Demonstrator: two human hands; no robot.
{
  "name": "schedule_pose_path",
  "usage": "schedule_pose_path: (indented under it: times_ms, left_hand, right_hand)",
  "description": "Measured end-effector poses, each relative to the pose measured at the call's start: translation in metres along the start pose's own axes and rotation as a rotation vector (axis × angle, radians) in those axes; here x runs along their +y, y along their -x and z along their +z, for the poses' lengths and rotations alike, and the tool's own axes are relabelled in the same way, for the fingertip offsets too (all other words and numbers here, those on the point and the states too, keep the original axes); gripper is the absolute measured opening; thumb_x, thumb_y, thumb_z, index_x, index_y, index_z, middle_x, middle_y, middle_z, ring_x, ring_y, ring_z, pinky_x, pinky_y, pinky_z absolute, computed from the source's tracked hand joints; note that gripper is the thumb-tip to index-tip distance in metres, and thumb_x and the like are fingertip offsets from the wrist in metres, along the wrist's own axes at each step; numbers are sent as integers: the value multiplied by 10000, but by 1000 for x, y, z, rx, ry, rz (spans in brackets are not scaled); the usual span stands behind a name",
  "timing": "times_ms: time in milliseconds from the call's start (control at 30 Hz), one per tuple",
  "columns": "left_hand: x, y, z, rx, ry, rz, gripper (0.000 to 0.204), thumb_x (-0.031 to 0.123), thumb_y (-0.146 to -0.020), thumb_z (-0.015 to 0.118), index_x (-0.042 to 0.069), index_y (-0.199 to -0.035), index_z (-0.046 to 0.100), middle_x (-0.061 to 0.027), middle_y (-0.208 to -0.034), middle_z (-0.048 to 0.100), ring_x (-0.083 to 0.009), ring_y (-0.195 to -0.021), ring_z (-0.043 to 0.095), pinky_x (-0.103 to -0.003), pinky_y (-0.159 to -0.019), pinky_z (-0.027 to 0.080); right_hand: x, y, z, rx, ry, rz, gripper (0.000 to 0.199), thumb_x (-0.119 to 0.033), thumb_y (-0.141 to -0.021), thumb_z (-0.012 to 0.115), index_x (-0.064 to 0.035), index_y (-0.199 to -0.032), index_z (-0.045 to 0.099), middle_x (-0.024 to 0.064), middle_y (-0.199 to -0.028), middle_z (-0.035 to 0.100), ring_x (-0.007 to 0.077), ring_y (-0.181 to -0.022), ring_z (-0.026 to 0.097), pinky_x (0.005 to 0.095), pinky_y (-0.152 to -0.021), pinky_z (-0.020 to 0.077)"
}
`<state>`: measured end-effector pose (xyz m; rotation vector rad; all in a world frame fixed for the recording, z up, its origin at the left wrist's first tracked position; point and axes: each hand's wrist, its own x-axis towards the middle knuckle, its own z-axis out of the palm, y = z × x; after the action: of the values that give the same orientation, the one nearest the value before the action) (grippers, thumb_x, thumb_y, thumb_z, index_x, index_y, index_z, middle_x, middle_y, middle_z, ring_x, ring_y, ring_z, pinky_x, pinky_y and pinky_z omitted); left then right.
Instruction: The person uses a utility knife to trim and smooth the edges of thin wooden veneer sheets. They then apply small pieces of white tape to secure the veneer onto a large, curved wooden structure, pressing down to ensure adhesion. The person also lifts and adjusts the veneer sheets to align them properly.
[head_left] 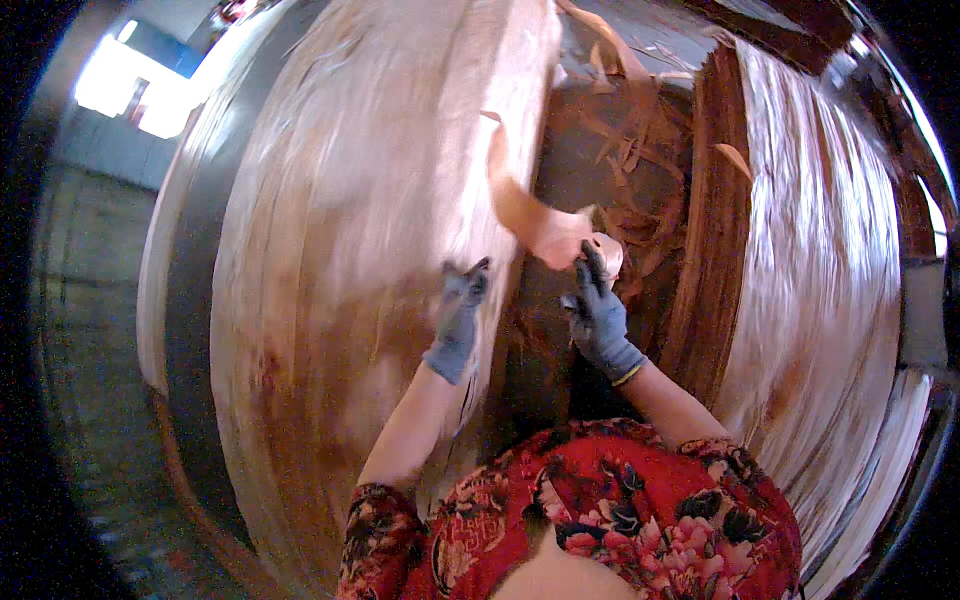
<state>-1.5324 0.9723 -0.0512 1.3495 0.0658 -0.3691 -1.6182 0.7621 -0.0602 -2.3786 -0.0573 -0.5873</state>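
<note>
My left hand [458, 318], in a grey glove with dark fingertips, is over the edge of a broad stack of pale wood veneer sheets [330, 200]. Its fingers are apart and nothing shows in them. To its right, my right hand [604, 322] wears a matching glove, with a yellow cuff edge. Those fingers stretch forward and the thumb stands away from them. A long curled strip of veneer [535, 222] is up in the air at the right fingertips, blurred; one end curls beside them, the other reaches far left over the stack. I see no firm grip on it.
Between the stacks runs a dark gap littered with torn veneer scraps [635, 150]. A second veneer stack [810, 240] with a rough brown edge stands at right. Far left lies a grey floor [100, 330], with bright windows [135, 90] beyond.
</note>
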Motion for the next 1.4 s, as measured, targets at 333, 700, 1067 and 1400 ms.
schedule_pose_path:
  times_ms: [333, 700, 1067, 1400]
  left_hand:
    - [174, 137, -69, 93, -133, 377, 240, 158, -872, 558, -9, -1020, 645, -50, -964, 653, -148, -874, 606, -265, -777, 473]
    - [225, 176, -165, -89, 88, 521, 373, 209, -873, 581, -48, -1142, 553, -118, -1127, 598, -200, -1032, 563, -317, -911, 446]
    - [205, 129, -177, 524, 329, 694, 300, 303, -857, 621, 30, -982, 627, -19, -899, 619, -146, -835, 563, -289, -745, 453]
    - [204, 108, -163, 396, -298, 55, 356, 447, -911, 484, 122, -860, 623, 22, -724, 571, -130, -648, 531, -293, -569, 442]
  right_hand:
    - [-153, 29, -6, -72, -391, -210, 569, -15, -780, 607, -101, -1318, 446, 96, -1348, 450, 170, -806, 618, 287, -646, 500]
    - [-229, 3, 35, -693, -867, 234, 267, -156, -803, 690, -63, -1046, 633, -54, -810, 624, 17, -568, 454, 189, -481, 375]
    - [-218, -89, 39, -282, -493, -299, 744, -146, -733, 754, -38, -1347, 349, 153, -1372, 388, 260, -1010, 587, 340, -861, 506]
    - [-213, -131, 134, -486, -361, -406, 314, -167, -828, 592, -155, -1142, 591, 174, -870, 627, 350, -691, 629, 400, -558, 486]
